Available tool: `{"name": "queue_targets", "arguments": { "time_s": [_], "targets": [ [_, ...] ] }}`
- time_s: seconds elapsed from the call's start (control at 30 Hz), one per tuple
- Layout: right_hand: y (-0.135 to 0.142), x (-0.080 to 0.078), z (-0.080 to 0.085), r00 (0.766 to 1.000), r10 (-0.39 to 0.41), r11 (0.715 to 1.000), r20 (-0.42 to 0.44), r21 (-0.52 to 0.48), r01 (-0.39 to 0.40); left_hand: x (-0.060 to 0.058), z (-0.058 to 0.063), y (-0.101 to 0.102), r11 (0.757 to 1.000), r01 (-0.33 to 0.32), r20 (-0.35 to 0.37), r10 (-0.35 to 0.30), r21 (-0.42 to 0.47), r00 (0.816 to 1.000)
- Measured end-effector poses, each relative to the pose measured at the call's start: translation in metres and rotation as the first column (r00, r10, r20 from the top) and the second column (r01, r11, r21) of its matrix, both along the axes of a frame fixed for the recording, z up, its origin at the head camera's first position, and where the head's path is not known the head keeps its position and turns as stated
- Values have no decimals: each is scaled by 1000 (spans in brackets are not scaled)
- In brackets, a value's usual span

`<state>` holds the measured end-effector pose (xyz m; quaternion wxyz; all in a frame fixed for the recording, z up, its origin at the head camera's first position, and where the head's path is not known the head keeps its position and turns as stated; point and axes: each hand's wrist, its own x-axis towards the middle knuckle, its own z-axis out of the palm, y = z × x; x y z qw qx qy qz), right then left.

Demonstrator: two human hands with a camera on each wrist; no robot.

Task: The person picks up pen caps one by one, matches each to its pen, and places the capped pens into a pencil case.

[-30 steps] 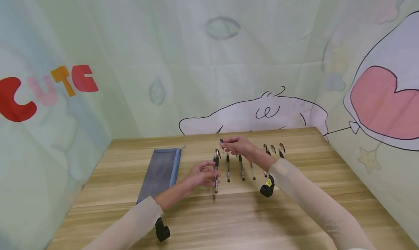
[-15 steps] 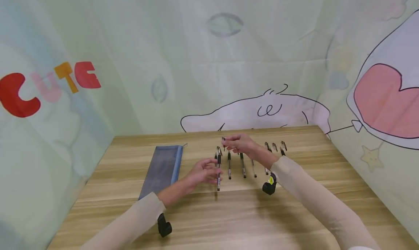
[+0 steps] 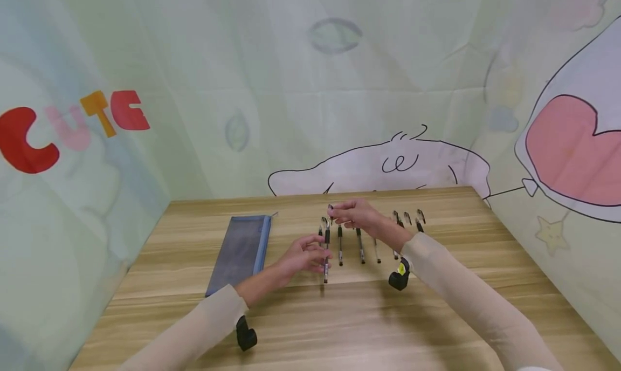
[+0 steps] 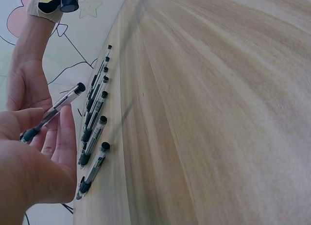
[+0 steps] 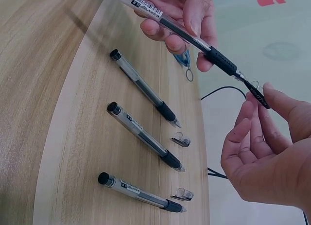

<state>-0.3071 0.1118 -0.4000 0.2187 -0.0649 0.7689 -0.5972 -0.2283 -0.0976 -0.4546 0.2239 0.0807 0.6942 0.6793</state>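
Note:
My left hand (image 3: 306,253) pinches a clear-barrelled gel pen (image 5: 170,25) with a black grip, held above the table and tilted. Thumb and fingers of my right hand (image 3: 358,213) pinch a pen cap (image 5: 256,93) with a dark clip. In the right wrist view the pen's tip meets the near end of that cap; how far it sits inside cannot be told. Below, several uncapped pens (image 5: 146,140) lie in a row, with loose clear caps (image 5: 181,139) beyond their tips. My right hand and forearm hide part of the row in the head view.
A blue-grey mesh zip pouch (image 3: 237,249) lies flat to the left of the pens. The wooden table (image 3: 349,328) ends at a printed curtain (image 3: 218,90) behind and on both sides. Dark cords (image 5: 223,89) show past the table edge.
My left hand has moved slightly right with the pen, bringing its tip closer to the cap. My right hand keeps its pinch on the cap. The head view has shifted a little.

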Motion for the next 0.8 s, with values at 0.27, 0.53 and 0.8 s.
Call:
{"name": "queue_targets", "arguments": {
  "time_s": [0.27,0.53,0.8],
  "targets": [
    [-4,-1,-6,1000,13,1000,0,-4,-13,1,-1,0,1000,-20,1,20,-3,1000],
    [-6,1,-10,999,39,999,-1,1,-39,1,1,1,997,-68,-9,68,-25,998],
    [-6,2,-14,999,52,998,-2,26,-52,-1,3,4,995,-99,9,99,-28,995]
  ]
}}
